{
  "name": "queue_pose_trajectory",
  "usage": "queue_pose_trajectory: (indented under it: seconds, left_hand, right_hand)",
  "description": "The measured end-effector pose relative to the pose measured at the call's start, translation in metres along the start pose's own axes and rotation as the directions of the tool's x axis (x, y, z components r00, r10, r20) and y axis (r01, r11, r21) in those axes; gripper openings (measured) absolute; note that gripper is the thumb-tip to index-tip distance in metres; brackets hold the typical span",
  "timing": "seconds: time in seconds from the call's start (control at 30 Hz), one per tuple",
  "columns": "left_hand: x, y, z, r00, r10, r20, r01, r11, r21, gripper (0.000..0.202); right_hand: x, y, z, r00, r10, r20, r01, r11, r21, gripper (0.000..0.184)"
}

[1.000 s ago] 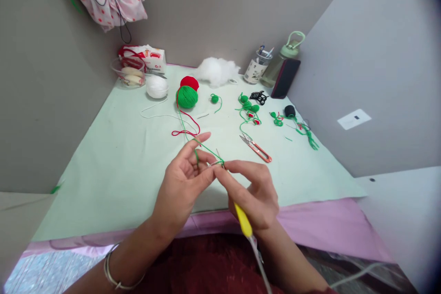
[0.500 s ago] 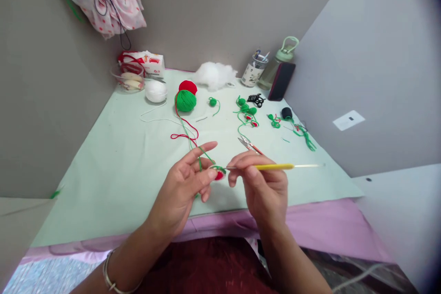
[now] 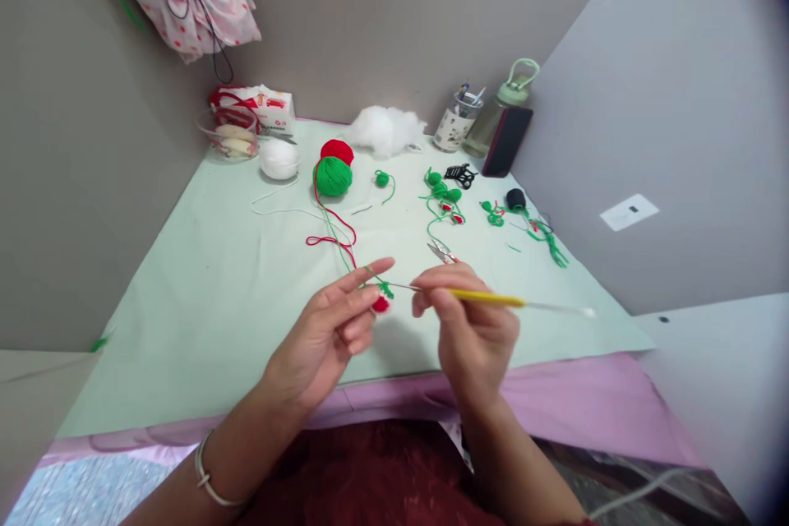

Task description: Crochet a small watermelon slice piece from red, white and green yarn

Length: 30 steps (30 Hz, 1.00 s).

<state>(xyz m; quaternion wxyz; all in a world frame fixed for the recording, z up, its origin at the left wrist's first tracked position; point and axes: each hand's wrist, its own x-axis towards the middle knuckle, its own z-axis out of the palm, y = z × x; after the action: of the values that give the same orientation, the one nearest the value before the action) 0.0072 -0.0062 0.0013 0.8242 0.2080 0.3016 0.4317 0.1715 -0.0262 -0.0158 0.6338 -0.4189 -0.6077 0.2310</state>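
Note:
My left hand (image 3: pixel 326 334) pinches a small red and green crochet piece (image 3: pixel 382 301), with green yarn (image 3: pixel 345 251) running over its index finger back to a green yarn ball (image 3: pixel 334 176). My right hand (image 3: pixel 474 329) grips a yellow-handled crochet hook (image 3: pixel 486 297) held sideways, its metal tip in the piece. Both hands hover above the pale green table mat (image 3: pixel 215 296), near its front edge.
Behind the green ball sit a red yarn ball (image 3: pixel 337 150), a white yarn ball (image 3: pixel 279 158), stuffing (image 3: pixel 383 130) and a glass bowl (image 3: pixel 229 131). Snips (image 3: pixel 439 251), small green crochet bits (image 3: pixel 445 196), a pen cup (image 3: pixel 456 125), a bottle (image 3: pixel 499 111) and a phone (image 3: pixel 507 141) lie right.
My right hand has turned the hook from pointing toward me to lying sideways with the handle to the right. The red part of the crochet piece has come into view.

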Motion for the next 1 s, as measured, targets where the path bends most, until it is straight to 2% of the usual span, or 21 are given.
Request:
queue_pose_trajectory:
  seconds: [0.07,0.13,0.27,0.47,0.63,0.73,0.87,0.93,1.0]
  left_hand:
    - [0.0,0.002,0.0,0.999,0.045,-0.026,-0.045,0.999,0.008,0.045]
    - [-0.001,0.0,0.001,0.995,0.091,-0.028,-0.089,0.995,0.055,0.048]
    - [-0.004,-0.006,0.005,0.991,0.134,-0.003,-0.133,0.982,0.131,0.052]
    - [-0.005,-0.004,0.004,0.989,0.146,0.009,-0.146,0.975,0.165,0.046]
    - [-0.005,-0.004,0.003,0.987,0.159,0.005,-0.157,0.969,0.189,0.04]
    - [-0.006,-0.003,0.002,0.982,0.187,0.0,-0.182,0.953,0.242,0.037]
    - [-0.007,-0.004,0.0,0.963,0.27,-0.025,-0.243,0.9,0.361,0.036]
    - [-0.007,-0.005,0.001,0.95,0.309,-0.037,-0.268,0.872,0.411,0.036]
    - [-0.006,-0.006,0.003,0.938,0.343,-0.052,-0.288,0.854,0.434,0.036]
  right_hand:
    - [0.004,-0.001,0.0,0.987,0.158,-0.003,-0.154,0.964,0.219,0.016]
    - [0.005,0.0,0.002,0.972,0.227,0.056,-0.233,0.91,0.344,0.013]
    - [0.001,0.002,0.006,0.969,0.228,0.093,-0.246,0.921,0.301,0.011]
    - [0.003,0.003,0.002,0.938,0.34,0.073,-0.344,0.874,0.343,0.018]
    - [0.007,-0.001,-0.003,0.947,0.3,0.118,-0.322,0.875,0.362,0.021]
    - [0.005,-0.005,-0.005,0.968,0.221,0.119,-0.247,0.925,0.288,0.021]
    - [0.0,-0.01,-0.006,0.995,0.022,0.096,-0.029,0.997,0.067,0.021]
    - [-0.002,-0.01,-0.007,0.987,-0.1,0.129,0.105,0.994,-0.038,0.024]
    - [-0.004,-0.009,-0.008,0.956,-0.225,0.187,0.25,0.961,-0.121,0.027]
